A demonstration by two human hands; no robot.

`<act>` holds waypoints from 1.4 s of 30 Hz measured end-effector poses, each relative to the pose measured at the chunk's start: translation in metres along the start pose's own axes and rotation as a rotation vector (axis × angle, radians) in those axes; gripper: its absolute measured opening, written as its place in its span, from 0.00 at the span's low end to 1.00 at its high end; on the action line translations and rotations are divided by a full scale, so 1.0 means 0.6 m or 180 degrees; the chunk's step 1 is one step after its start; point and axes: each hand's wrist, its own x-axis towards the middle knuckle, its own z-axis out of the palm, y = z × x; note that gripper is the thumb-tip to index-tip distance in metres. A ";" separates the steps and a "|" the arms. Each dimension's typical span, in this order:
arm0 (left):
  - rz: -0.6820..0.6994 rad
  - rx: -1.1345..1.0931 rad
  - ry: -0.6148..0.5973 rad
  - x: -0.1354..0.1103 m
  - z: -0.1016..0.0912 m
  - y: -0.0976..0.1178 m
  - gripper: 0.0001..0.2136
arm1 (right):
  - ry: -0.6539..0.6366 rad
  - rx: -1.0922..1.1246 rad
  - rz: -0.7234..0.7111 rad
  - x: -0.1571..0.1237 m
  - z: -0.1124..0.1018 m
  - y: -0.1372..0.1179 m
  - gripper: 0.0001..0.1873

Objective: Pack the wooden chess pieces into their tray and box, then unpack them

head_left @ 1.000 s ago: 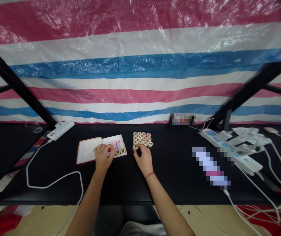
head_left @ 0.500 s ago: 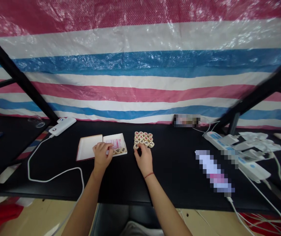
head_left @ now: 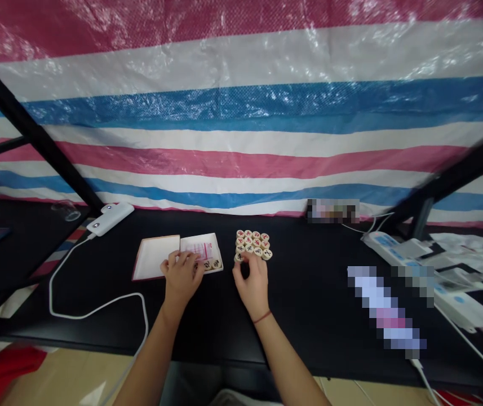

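Observation:
My right hand point(head_left: 253, 282) is at the near-left corner of a block of round Chinese chess pieces point(head_left: 248, 241). Its thumb and index finger close on a black-lettered piece point(head_left: 238, 257) there. Red characters mark the far rows of the block, black ones the near rows. My left hand point(head_left: 182, 277) lies over the near edge of a small open white box point(head_left: 210, 239). Its fingers are bent and slightly apart, with the tips by the chess pieces point(head_left: 216, 264) lined up inside. A pink-and-white printed packet point(head_left: 199, 250) is behind those pieces; my left hand partly hides the row.
The box's lid point(head_left: 152, 254) lies open on the left. A white device point(head_left: 112, 219) with a cable stands at the back left of the black table point(head_left: 304, 332). On the right are a blurred phone-like item point(head_left: 385, 307) and a power strip point(head_left: 419, 276). A striped sheet point(head_left: 241, 163) hangs behind.
The view has shifted slightly. My left hand's fingers have spread over the pieces in the box. My right hand stays at the block's near-left corner.

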 end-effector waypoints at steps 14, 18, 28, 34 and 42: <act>0.0058 0.0435 -0.0043 -0.032 -0.017 0.004 0.07 | -0.0629 0.0536 -0.0235 -0.018 0.007 -0.028 0.11; 0.0128 0.0271 -0.0081 -0.032 -0.023 0.014 0.06 | -0.0642 0.0538 -0.0248 -0.019 0.005 -0.030 0.11; 0.0302 -0.0099 -0.0211 -0.034 -0.024 0.010 0.09 | -0.0653 0.0431 -0.0420 -0.024 0.009 -0.032 0.13; 0.0651 -0.0022 -0.0436 -0.035 -0.031 0.000 0.10 | -0.0628 0.0098 -0.0590 -0.034 0.028 -0.020 0.14; 0.1049 -0.0302 -0.0512 -0.032 -0.036 -0.009 0.11 | -0.0785 0.0121 -0.0522 -0.034 0.031 -0.018 0.14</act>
